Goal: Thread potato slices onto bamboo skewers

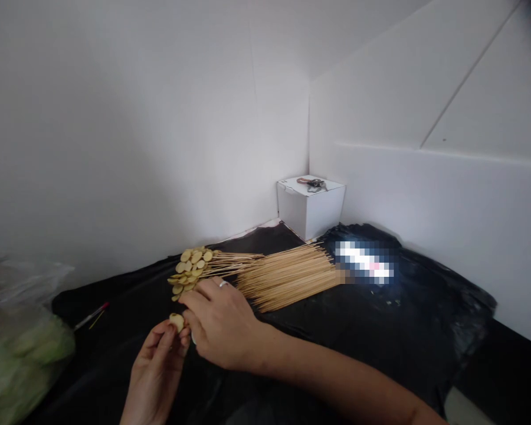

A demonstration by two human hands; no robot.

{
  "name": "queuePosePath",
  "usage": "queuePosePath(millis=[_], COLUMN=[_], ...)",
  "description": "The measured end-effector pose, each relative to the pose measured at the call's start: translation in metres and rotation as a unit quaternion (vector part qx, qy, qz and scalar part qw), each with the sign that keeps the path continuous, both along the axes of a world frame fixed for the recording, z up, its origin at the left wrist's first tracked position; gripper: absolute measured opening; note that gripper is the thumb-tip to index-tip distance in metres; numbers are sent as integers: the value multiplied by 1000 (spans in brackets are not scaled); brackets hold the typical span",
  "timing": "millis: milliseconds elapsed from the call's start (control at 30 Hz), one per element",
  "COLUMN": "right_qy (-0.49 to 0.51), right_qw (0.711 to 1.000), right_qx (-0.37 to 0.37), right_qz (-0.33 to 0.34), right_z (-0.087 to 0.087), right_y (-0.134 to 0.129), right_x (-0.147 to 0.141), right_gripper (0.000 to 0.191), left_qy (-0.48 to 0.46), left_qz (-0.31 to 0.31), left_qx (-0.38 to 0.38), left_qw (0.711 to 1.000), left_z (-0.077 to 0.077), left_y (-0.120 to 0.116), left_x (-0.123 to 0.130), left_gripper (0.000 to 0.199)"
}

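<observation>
Pinching a pale slice [176, 321] in left fingers [164, 343], with closure of right fingers [196, 302] unclear, perhaps risking a split from uneven pressure

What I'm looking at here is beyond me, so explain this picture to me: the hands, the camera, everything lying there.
There is no machine here. These are a person's own bare hands, seen by a camera worn on the head, looking forward and down.

The left hand holds a pale round slice. The right hand is close beside it; whether it grips anything is hard to tell.

On the black covering, just beyond the hands, lie similar slices with sticks running out to the right, then a broad bundle of thin sticks. A white box stands behind, and a clear plastic bag with something pale green inside is at the left.
</observation>
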State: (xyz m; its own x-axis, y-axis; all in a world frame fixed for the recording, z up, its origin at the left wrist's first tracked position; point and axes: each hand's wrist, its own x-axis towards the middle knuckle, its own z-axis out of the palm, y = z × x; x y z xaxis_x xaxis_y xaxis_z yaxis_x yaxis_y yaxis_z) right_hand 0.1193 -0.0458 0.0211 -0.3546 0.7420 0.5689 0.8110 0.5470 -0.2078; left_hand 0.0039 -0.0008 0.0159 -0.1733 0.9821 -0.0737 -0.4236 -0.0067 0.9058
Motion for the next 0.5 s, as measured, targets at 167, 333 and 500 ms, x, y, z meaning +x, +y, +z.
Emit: queuePosePath(millis=[167, 333, 500], right_qy=[-3, 11, -5], right_qw=[999, 997, 989], right_qx=[-28, -77, -139], right_qz=[-20, 15, 40], right_z=[23, 3, -6], right_y=[39, 30, 37], right_x=[43, 39, 48], right_gripper=[21, 26, 17], left_qy=[-67, -77, -68], left_qz=[-70, -74, -69], left_qx=[-30, -48, -54], left_qw=[995, 993, 994], left_z=[-30, -30, -31], left_y=[27, 20, 23], left_x=[0, -1, 0], left_gripper=[36, 38, 39])
